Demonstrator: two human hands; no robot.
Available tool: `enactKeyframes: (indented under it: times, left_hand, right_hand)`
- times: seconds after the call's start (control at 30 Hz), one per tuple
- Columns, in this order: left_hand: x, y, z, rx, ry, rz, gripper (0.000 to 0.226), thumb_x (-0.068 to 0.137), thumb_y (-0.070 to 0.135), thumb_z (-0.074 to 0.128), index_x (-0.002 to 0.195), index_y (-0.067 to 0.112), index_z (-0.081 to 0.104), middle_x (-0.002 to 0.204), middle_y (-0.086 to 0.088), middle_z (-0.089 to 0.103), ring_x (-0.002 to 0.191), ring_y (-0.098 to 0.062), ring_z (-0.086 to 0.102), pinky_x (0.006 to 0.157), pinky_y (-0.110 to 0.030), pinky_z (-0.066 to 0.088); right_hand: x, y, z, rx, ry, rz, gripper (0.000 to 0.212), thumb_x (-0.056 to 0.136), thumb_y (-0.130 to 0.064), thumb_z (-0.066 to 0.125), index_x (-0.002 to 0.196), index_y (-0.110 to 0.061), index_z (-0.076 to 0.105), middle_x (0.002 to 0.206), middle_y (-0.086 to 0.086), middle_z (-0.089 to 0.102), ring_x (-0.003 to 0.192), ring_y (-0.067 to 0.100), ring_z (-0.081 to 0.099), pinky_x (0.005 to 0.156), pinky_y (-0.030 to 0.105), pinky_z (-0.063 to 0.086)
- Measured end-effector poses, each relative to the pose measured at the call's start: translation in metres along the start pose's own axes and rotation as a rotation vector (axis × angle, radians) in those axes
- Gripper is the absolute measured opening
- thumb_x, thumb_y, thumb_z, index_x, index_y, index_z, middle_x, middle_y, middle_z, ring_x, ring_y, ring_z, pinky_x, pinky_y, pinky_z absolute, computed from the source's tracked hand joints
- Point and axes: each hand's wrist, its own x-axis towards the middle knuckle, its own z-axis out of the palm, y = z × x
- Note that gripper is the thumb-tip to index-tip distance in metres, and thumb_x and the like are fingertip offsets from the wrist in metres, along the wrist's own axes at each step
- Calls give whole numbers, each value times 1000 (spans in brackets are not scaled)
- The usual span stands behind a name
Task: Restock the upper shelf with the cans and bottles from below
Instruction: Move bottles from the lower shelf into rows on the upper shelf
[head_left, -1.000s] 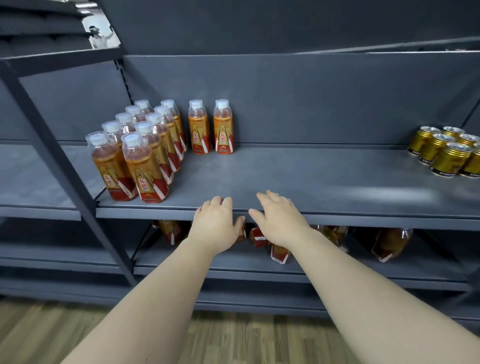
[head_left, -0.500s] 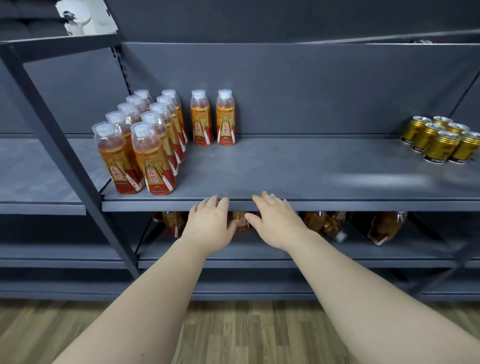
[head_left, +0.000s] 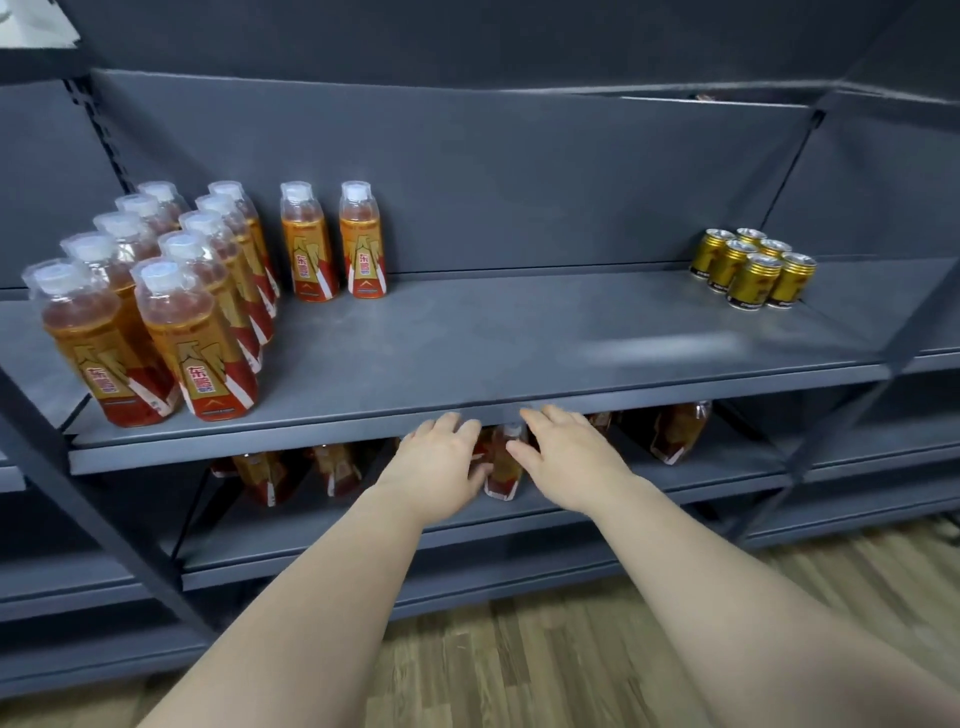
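Bottle (head_left: 505, 460) upright, cap up, between left hand (head_left: 439, 467), right hand (head_left: 569, 457)

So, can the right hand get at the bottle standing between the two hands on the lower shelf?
Probably yes. The right hand is right beside that bottle, nothing lies between them, though the upper shelf edge hangs low above.

hands (head_left: 441, 467) (head_left: 569, 460) flank lower bottle (head_left: 505, 462) | grip unclear

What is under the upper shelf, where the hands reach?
Several orange bottles on the lower shelf, some leaning. The upper shelf covers their tops and anything further back.
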Motion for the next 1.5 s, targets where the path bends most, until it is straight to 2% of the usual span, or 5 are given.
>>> enactKeyframes:
  times: [0.13, 0.43, 0.83, 1.23, 1.5]
  left_hand:
    - [11, 13, 16, 8, -43, 52, 54, 99, 44, 49, 147, 20, 39, 150, -5, 40, 135, -28, 40, 113, -39, 33]
    - [29, 14, 53, -13, -186, 53, 54, 99, 45, 48, 146, 20, 39, 154, -6, 36, 141, -30, 33, 117, -42, 29]
    - [51, -38, 98, -19, -296, -118, 63, 100, 46, 46, 154, 20, 26, 156, -6, 31, 142, -30, 29, 118, -41, 25]
    - [120, -41, 204, -267, -44, -159, 76, 94, 46, 59, 152, 23, 17, 143, -13, 44, 126, -36, 49, 104, -47, 44]
    - [153, -27, 255, -507, 289, -215, 102, 85, 50, 70, 155, 25, 1, 143, -14, 46, 120, -35, 56, 97, -44, 50]
  right_hand:
    - [-7, 27, 11, 8, -13, 70, 59, 103, -52, 37, 155, -24, 30, 156, 3, 36, 142, 27, 32, 119, 44, 27]
    - [4, 53, 38, 40, -94, 155, 61, 104, -52, 35, 158, -23, 24, 162, 4, 26, 148, 27, 23, 122, 43, 21]
    - [59, 70, 104, 131, -171, 171, 64, 104, -51, 37, 158, -21, 22, 163, 4, 23, 148, 27, 22, 121, 43, 24]
    - [132, 143, 182, 266, 24, 358, 58, 99, -47, 52, 141, -9, 41, 142, 15, 46, 132, 35, 42, 109, 45, 39]
    - [178, 153, 221, 547, 291, 413, 78, 87, -42, 72, 144, -11, 31, 140, 16, 48, 131, 38, 45, 108, 50, 41]
